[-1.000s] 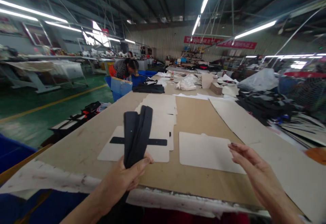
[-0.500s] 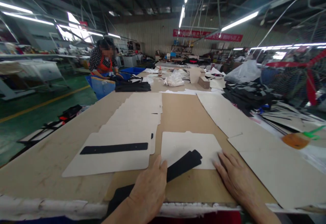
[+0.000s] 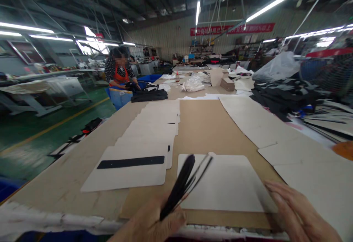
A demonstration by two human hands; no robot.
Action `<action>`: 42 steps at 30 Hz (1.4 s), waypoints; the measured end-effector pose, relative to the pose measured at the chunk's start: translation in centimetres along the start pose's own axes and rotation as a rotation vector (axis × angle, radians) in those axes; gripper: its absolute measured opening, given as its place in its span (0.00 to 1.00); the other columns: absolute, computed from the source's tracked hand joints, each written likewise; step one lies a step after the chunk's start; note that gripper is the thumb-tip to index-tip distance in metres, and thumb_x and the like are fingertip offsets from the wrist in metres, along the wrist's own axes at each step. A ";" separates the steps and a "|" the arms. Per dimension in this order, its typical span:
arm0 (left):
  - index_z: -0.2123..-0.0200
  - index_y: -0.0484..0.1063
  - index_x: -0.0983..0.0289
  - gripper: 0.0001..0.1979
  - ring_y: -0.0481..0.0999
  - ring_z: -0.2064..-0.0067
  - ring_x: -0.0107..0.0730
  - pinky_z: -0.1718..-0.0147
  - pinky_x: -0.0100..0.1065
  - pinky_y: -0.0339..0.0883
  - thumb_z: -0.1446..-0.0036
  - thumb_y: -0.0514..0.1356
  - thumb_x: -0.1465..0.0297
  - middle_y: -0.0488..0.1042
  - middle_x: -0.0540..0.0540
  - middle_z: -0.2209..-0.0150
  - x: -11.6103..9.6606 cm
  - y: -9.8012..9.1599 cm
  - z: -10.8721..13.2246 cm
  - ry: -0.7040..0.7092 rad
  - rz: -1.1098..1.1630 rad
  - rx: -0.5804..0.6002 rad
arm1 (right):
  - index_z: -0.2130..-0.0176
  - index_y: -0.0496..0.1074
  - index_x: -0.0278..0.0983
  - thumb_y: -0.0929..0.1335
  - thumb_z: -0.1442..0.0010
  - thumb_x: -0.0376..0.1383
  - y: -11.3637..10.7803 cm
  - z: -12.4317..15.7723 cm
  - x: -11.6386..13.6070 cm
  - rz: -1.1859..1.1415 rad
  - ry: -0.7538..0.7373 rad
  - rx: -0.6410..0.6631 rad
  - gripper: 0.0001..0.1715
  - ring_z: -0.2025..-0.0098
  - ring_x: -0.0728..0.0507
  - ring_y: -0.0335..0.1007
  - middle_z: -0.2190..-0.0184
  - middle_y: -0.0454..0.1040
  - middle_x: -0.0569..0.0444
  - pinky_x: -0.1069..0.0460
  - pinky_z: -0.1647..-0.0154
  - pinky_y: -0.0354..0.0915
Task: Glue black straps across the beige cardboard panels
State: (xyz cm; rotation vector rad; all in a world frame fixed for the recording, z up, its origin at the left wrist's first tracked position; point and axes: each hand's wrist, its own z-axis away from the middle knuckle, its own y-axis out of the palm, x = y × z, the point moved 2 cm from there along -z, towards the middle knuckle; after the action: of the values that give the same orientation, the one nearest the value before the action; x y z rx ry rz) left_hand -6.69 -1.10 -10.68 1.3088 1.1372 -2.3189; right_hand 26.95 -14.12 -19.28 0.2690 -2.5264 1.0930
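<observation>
My left hand (image 3: 154,218) grips a bundle of black strips (image 3: 182,179) at the table's front edge, their far ends fanned apart. Beneath and beyond the strips lies a pale board (image 3: 223,187) with rounded corners, flat on the brown sheet. My right hand (image 3: 300,209), a little smeared by motion, has its fingers stretched out by the board's right edge; whether it touches the board I cannot tell. To the left, similar pale boards (image 3: 121,179) overlap in a row running away from me. One black strip (image 3: 131,162) lies across the nearest of them.
Large pale sheets (image 3: 311,172) cover the table's right side. Farther back are a crumpled plastic bag (image 3: 193,83), a small bottle (image 3: 177,76) and piled black pieces (image 3: 281,97). A person in an orange apron (image 3: 121,75) stands at the far left beside blue bins.
My left hand has raised and turned the black strips, so they point upward and fan out. The pale board is nearer me. My right hand has moved right and toward me.
</observation>
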 end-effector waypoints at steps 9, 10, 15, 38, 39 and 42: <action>0.43 0.67 0.68 0.32 0.54 0.84 0.21 0.83 0.26 0.49 0.36 0.52 0.47 0.76 0.54 0.75 1.4 2.6 -2.9 -0.074 0.756 0.281 | 0.52 0.74 0.44 0.64 0.34 0.48 3.1 -6.1 10.1 -0.572 0.282 0.169 0.17 0.53 0.43 0.75 0.51 0.77 0.51 0.52 0.54 0.73; 0.44 0.68 0.69 0.32 0.55 0.84 0.21 0.83 0.26 0.49 0.36 0.52 0.48 0.75 0.53 0.75 1.5 2.7 -2.8 -0.072 0.752 0.289 | 0.48 0.73 0.43 0.64 0.34 0.49 3.6 -6.7 10.5 -0.598 0.305 0.163 0.20 0.52 0.43 0.75 0.49 0.76 0.49 0.50 0.53 0.73; 0.45 0.67 0.71 0.33 0.56 0.85 0.20 0.85 0.26 0.47 0.37 0.53 0.47 0.73 0.52 0.77 1.5 3.1 -2.2 -0.095 0.726 0.347 | 0.45 0.71 0.40 0.64 0.34 0.48 4.9 -7.9 11.2 -0.642 0.269 0.186 0.24 0.54 0.43 0.73 0.46 0.72 0.45 0.49 0.55 0.73; 0.75 0.74 0.70 0.29 0.64 0.84 0.24 0.84 0.28 0.48 0.44 0.59 0.47 0.69 0.54 0.82 1.6 4.7 -2.9 -0.106 0.682 0.239 | 0.52 0.74 0.41 0.70 0.37 0.42 4.1 -5.6 10.5 -0.493 0.228 -0.014 0.14 0.63 0.46 0.71 0.55 0.74 0.50 0.52 0.64 0.69; 0.76 0.74 0.70 0.29 0.64 0.84 0.23 0.84 0.28 0.47 0.44 0.59 0.47 0.69 0.54 0.83 1.7 4.7 -2.9 -0.113 0.691 0.220 | 0.53 0.74 0.41 0.70 0.38 0.41 3.9 -5.4 10.5 -0.468 0.223 -0.043 0.13 0.62 0.45 0.72 0.55 0.74 0.49 0.52 0.64 0.69; 0.74 0.76 0.71 0.27 0.67 0.82 0.23 0.84 0.27 0.47 0.45 0.61 0.48 0.74 0.59 0.75 1.8 4.7 -3.2 -0.133 0.730 0.168 | 0.62 0.75 0.41 0.71 0.39 0.41 3.2 -4.7 10.6 -0.541 0.266 -0.044 0.07 0.60 0.44 0.73 0.58 0.76 0.50 0.52 0.63 0.70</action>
State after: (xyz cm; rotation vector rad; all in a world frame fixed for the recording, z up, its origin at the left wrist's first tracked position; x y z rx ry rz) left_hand -3.18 -1.57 -15.46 1.3087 0.3286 -1.9240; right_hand 17.48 -8.76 -14.10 0.6958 -2.0608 0.7936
